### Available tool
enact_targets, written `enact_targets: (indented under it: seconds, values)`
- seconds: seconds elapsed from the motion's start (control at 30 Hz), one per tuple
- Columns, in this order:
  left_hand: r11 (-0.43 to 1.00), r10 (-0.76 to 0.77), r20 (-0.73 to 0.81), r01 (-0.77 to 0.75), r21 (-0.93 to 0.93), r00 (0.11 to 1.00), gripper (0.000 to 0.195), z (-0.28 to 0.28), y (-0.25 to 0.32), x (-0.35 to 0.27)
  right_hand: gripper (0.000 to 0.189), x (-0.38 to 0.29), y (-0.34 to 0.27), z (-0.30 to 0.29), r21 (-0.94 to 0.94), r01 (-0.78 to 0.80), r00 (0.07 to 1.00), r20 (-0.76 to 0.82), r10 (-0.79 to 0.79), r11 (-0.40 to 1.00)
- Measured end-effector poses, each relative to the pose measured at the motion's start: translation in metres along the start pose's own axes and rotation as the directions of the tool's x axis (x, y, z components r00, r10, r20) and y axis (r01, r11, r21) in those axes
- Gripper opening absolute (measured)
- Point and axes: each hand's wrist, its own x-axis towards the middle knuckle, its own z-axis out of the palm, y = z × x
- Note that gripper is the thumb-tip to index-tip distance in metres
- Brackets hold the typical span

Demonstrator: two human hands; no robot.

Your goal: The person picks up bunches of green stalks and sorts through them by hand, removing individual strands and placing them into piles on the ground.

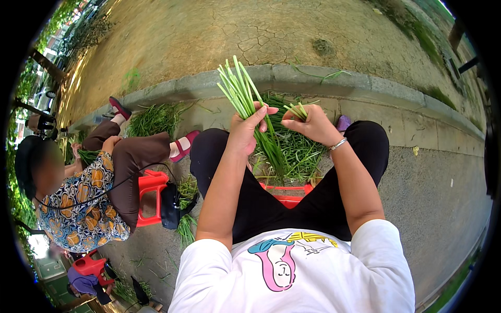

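Observation:
My left hand (244, 131) is closed around a bundle of long green stems (239, 92). Their pale, thick ends fan out above the thumb, and the darker leafy ends hang down between my knees. My right hand (316, 124), with a silver bracelet at the wrist, pinches a few green stems (298, 111) whose pale ends stick out past the fingers. The two hands are a short way apart, over a loose pile of long green leaves and stems (303, 154) on the ground. How far the stems in my right hand extend is hidden.
A concrete kerb (309, 78) runs beyond the pile, with cracked earth behind it. At left a person (86, 195) sits on a red plastic stool (150, 187), holding greens beside another pile of greens (154, 121). A black bag (170, 205) hangs by that stool.

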Motion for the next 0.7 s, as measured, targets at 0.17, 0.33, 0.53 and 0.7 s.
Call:
enact_targets:
  seconds: [0.17,0.33,0.53,0.7]
  values:
    - [0.999,-0.027,0.011,0.027,-0.047,1.000,0.012,0.000,-0.005,-0.001,0.014,0.006,-0.002,0.022,0.309,-0.031,0.997,0.071,0.009,0.950]
    - [1.000,-0.009,0.077,0.008,0.008,0.997,0.015,0.004,0.004,-0.005,0.009,0.005,-0.002,0.013,0.388,-0.030,0.993,0.120,-0.018,0.921]
    - [0.999,0.000,0.123,-0.005,0.033,0.992,0.018,0.002,0.002,-0.006,0.009,0.003,0.000,0.004,0.406,-0.070,0.967,0.253,-0.039,0.911]
    - [0.998,-0.014,0.108,0.007,0.064,0.994,0.018,0.002,0.001,-0.005,0.010,0.002,0.002,0.006,0.449,-0.029,0.981,0.186,-0.062,0.893]
